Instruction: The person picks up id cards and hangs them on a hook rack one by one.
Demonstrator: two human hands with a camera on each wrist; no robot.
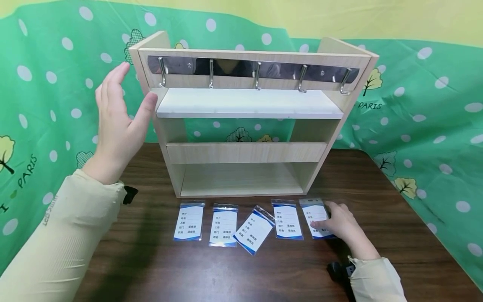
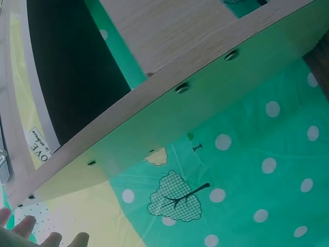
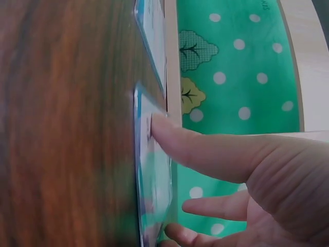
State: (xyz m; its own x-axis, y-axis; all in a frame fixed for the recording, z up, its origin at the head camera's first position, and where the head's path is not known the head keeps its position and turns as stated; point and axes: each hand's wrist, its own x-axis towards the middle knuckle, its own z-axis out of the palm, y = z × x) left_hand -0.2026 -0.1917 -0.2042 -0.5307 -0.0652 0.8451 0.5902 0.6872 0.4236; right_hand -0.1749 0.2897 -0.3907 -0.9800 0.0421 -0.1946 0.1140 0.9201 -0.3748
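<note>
My left hand is raised beside the left side of a wooden shelf rack, thumb and fingers spread, holding nothing. In the left wrist view its fingertips show at the bottom left corner. My right hand is over the rightmost badge card, a white and blue card in a clear sleeve flat on the table. Its thumb rests on the card's face and the other fingers reach along the right edge, as the right wrist view shows. To the left lie more badge cards, the middle one tilted.
A metal strip with several hooks runs across the rack's top front. Below it is a white shelf. The rack stands on a dark wooden table, behind which hangs a green dotted cloth.
</note>
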